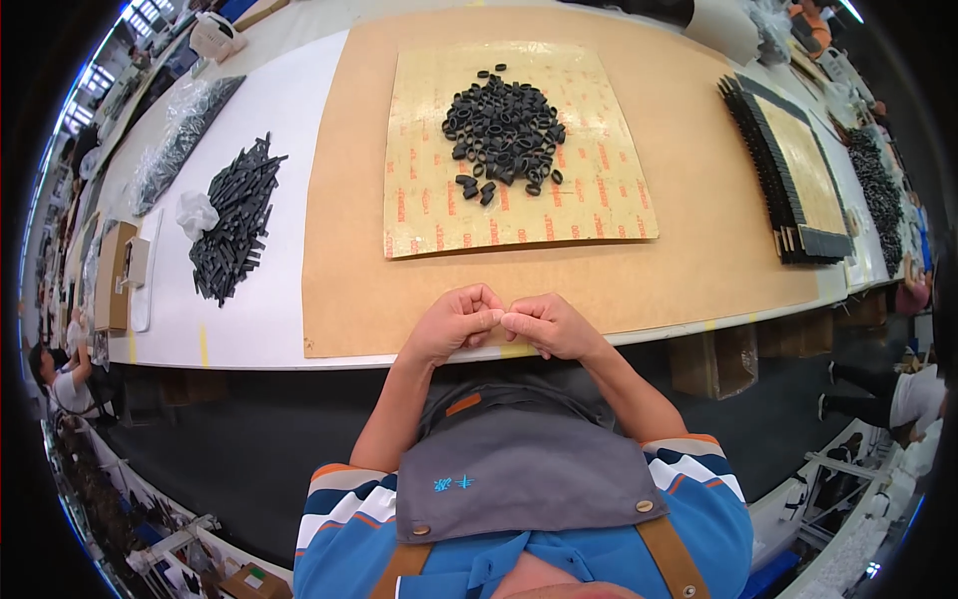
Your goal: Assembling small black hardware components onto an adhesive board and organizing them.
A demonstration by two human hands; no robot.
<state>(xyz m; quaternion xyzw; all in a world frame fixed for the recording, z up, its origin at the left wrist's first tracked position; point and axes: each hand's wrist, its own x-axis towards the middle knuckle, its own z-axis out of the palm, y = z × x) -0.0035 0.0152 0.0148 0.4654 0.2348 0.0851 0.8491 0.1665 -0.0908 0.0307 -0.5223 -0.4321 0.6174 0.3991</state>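
My left hand (459, 325) and my right hand (552, 325) meet over the table's near edge, thumbs and fingertips pinched together. Both are closed; whatever they pinch, if anything, is too small or hidden to make out. Beyond them a yellowish sheet with red print (584, 200) lies on a tan board (344, 250). Heaped on that sheet is a pile of small black loops (504, 125), several lying loose at its near side. To the left, a pile of short black strips (238, 220) rests on the white tabletop (289, 130).
Black strips lined up in a row (768, 165) lie along a pale board (798, 160) at the right. A crumpled white wad (197, 215) touches the left pile. Farther left are a plastic-wrapped bundle (185, 135) and a cardboard box (116, 275). Other people are around the room.
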